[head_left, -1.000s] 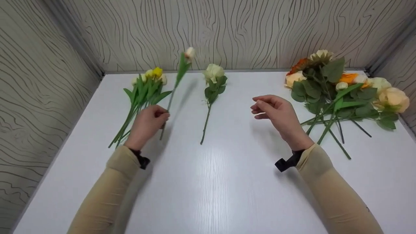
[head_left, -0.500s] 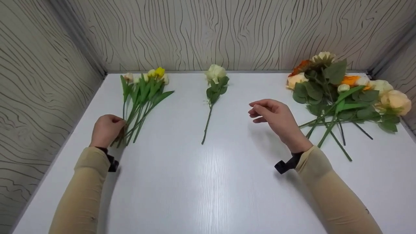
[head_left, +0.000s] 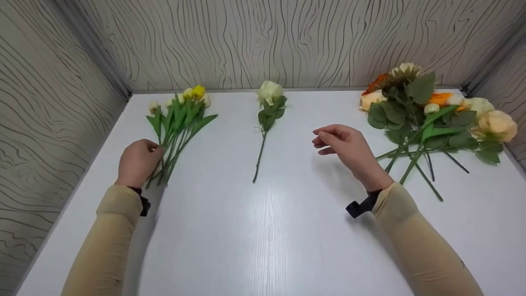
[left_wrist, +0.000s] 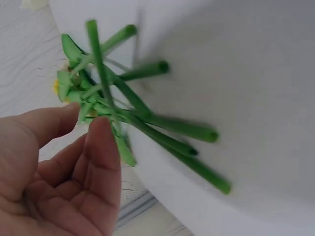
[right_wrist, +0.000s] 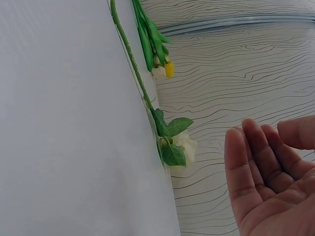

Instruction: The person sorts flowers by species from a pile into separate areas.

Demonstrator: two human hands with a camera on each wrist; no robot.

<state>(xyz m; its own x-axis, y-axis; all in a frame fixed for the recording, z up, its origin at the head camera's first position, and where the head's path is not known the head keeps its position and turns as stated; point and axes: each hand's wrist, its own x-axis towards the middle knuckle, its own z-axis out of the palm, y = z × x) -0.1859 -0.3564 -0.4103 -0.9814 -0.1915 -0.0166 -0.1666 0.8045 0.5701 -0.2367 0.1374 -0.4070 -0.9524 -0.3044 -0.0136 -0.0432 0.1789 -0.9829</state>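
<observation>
My left hand (head_left: 139,162) is beside the stems of a bunch of tulips (head_left: 181,111) lying at the left of the white table. In the left wrist view, a gap shows between the thumb and fingers (left_wrist: 101,142), and the green stems (left_wrist: 182,128) fan out just beyond them. The leftmost tulip (head_left: 153,106) has a pale head and lies against the others. My right hand (head_left: 345,148) hovers over the table right of centre, fingers loosely bent and holding nothing. A cream rose (head_left: 270,92) with dark green leaves lies alone between the hands.
A mixed heap of flowers (head_left: 441,115), peach, orange and white, lies at the right rear, its stems crossing toward the right forearm. Wood-grain patterned panels (head_left: 263,41) close off the back and sides of the white table (head_left: 230,230).
My left hand has carried a pale tulip from near the middle to the left side of the bunch, laid it down and let go. The right hand has barely moved.
</observation>
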